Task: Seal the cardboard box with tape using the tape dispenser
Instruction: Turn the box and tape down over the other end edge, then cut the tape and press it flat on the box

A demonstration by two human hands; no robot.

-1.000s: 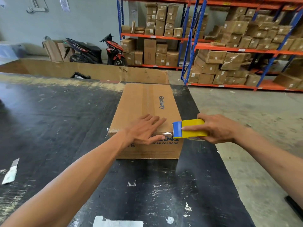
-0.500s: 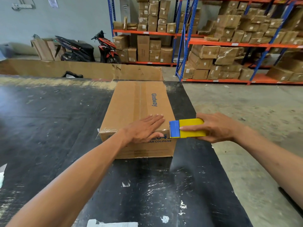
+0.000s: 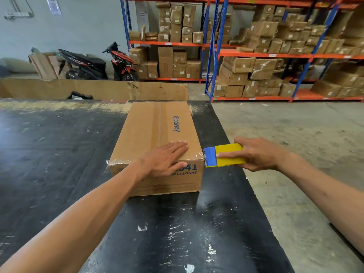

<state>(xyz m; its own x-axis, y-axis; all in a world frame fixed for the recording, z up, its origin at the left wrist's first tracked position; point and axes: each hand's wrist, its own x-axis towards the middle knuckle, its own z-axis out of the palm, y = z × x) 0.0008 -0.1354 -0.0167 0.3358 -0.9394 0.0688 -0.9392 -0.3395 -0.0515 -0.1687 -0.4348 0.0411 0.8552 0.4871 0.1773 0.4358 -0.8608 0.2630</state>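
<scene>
A closed brown cardboard box [image 3: 155,127] printed "Glodway" lies on the black table [image 3: 59,164]. Clear tape runs along its top seam and across its near top edge. My left hand [image 3: 165,159] lies flat on the box's near edge, fingers spread on the top and thumb down the front face. My right hand [image 3: 256,154] grips a yellow tape dispenser [image 3: 224,155] with a blue toothed front. The dispenser sits just off the box's near right corner, a small gap between them.
A low cardboard wall [image 3: 98,88] stands along the table's far edge. Beyond it are two parked scooters [image 3: 94,65] and blue-and-orange racks [image 3: 266,54] stacked with boxes. Concrete floor [image 3: 295,144] lies right of the table. White tape scraps stick to the near tabletop.
The dispenser has pulled right, off the box's near right corner, leaving tape across the near edge. My left hand stays pressed on that edge.
</scene>
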